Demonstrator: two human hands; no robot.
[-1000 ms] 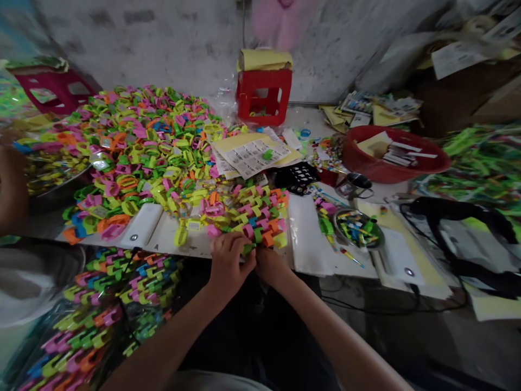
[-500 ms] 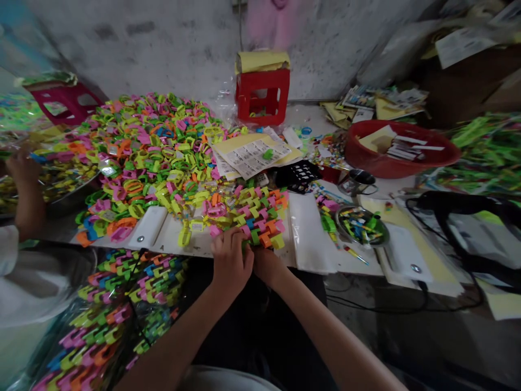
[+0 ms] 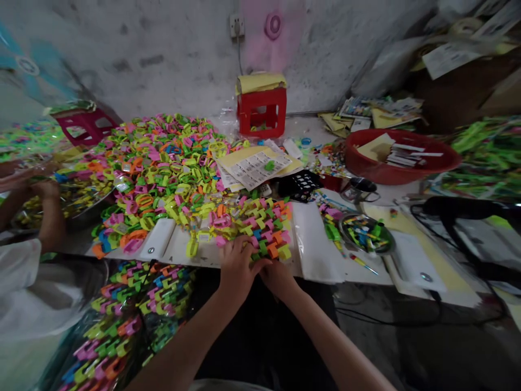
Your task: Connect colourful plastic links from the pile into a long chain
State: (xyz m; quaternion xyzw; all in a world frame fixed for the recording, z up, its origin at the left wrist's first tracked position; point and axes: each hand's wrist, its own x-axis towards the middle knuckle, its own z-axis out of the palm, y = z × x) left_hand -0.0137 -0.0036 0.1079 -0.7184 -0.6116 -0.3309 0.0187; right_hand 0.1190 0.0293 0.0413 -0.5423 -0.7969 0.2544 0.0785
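My left hand (image 3: 238,267) and my right hand (image 3: 277,277) meet at the near edge of the table, fingers pinched on the front row of a mat of interlocked coloured plastic clips (image 3: 264,225). The mat is pink, green, orange, yellow and blue and lies flat on a white sheet (image 3: 313,239). What lies between my fingertips is hidden by the hands. Behind and to the left spreads a big heap of loose plastic rings (image 3: 163,163) in the same colours.
A red basin (image 3: 401,157) with papers, a red stool (image 3: 261,111), printed label sheets (image 3: 254,163), a metal bowl (image 3: 366,233) of small parts and black cables (image 3: 468,209) crowd the table. Bagged clip mats (image 3: 122,320) lie below left. Another person's arm (image 3: 44,217) works at far left.
The view has tilted up and drifted, so the table sits lower in frame. My hands stay together at the mat's front edge. The other person's arm at left has moved.
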